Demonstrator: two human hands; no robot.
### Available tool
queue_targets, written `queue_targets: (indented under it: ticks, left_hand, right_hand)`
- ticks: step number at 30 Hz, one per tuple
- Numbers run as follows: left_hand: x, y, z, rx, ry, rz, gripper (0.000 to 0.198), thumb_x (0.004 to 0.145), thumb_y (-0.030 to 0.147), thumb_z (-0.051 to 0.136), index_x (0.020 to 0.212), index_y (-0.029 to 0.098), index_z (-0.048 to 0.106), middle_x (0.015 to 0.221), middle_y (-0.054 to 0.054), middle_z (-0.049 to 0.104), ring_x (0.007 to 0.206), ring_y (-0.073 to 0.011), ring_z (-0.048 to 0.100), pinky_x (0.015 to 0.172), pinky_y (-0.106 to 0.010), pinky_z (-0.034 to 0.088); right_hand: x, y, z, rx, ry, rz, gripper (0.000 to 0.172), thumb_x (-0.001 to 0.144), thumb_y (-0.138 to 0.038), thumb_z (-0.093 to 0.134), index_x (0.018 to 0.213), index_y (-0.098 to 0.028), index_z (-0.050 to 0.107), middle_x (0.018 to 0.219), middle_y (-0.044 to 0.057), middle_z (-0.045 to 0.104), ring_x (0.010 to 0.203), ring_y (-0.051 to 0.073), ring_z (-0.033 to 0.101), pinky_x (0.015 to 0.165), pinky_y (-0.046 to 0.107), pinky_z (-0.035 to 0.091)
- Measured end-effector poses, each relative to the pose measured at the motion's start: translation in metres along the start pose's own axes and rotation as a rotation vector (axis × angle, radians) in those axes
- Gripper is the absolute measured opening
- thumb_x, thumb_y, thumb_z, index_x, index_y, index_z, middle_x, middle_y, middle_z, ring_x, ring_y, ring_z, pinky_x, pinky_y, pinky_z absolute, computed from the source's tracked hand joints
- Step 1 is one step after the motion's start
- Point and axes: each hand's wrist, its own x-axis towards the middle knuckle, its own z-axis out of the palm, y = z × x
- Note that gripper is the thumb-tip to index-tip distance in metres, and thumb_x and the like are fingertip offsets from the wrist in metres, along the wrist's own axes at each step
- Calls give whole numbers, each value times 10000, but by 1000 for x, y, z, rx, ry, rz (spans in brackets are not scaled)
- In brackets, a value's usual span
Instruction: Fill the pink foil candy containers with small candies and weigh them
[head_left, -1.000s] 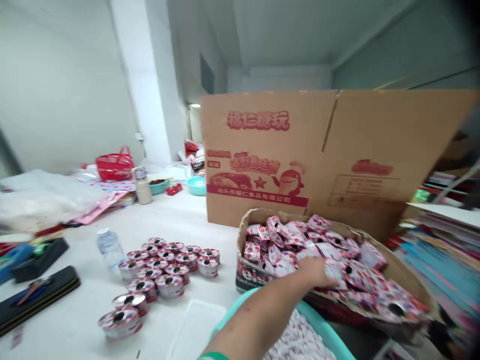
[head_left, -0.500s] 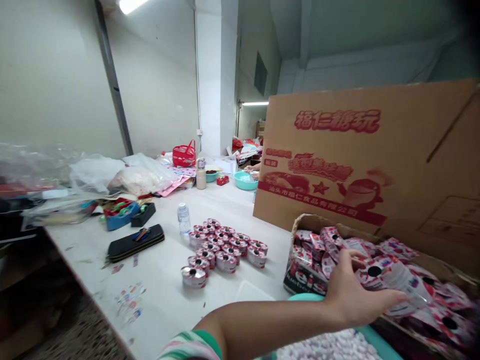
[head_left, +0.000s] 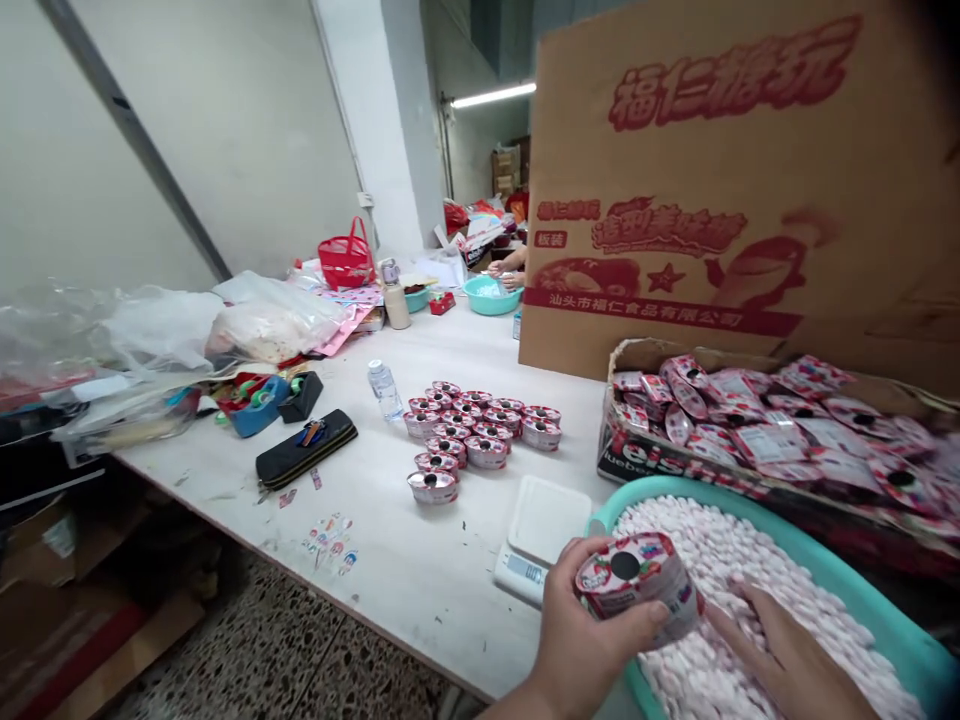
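Observation:
My left hand (head_left: 581,630) is closed round a small red-and-white printed packet (head_left: 636,592) with a round hole in its top, held over the near rim of a teal basin (head_left: 862,590). The basin is full of small pale pink candies (head_left: 720,570). My right hand (head_left: 787,655) lies among those candies just right of the packet, fingers bent and partly hidden. A low cardboard tray (head_left: 637,465) heaped with more flat packets (head_left: 757,430) stands behind the basin.
A small white scale (head_left: 534,535) sits left of the basin. Several filled packets (head_left: 472,430) stand grouped mid-table beside a water bottle (head_left: 385,388). A tall printed carton (head_left: 735,190) rises behind. A black case (head_left: 306,450), plastic bags, a red basket (head_left: 346,262) and another person's hand at a far teal bowl (head_left: 491,293).
My left hand has come back from the cardboard tray with one packet and now holds it over the basin. My right hand has come into view in the candies. The view dropped lower.

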Motion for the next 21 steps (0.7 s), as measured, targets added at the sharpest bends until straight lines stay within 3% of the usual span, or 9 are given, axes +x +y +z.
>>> queue_targets:
  ticks: [3,8,12,15,21]
  left_hand:
    - [-1,9,2,141,-44,51,506,605,334,814,1043,176,617,1048,-88,635,989,-248,615,895,-352,488]
    - [5,20,14,346,-166,245,368,649,193,762,998,218,650,1034,-49,627,1016,-221,596,926,-335,470]
    - [11,17,20,474,-246,306,338,699,198,720,1026,234,643,1063,-43,626,1047,-216,588,937,-336,468]
    - [15,13,25,573,-265,335,326,730,211,694,1050,231,633,1095,-48,629,1068,-217,586,954,-349,463]
    - [17,11,38,699,-284,345,329,739,221,692,1061,239,627,1079,-32,653,1026,-207,612,908,-333,492]
  right_hand:
    - [-7,-7,-1,-34,-79,34,668,783,-602,483,1255,-128,497,1324,184,544,1217,316,514,985,424,409]
    - [-11,-36,-20,73,-165,48,472,800,-567,479,1081,-209,604,1160,120,652,1089,304,588,883,371,426]
    - [-4,-45,-34,534,-201,181,252,714,-451,627,787,-211,651,898,73,703,948,279,611,807,323,422]
    - [0,-45,-34,863,-209,314,205,674,-385,678,620,-203,601,691,30,669,823,240,613,731,290,431]
    - [11,-47,-38,1219,-190,436,224,751,-384,622,645,-200,551,521,-21,557,523,138,520,502,235,410]
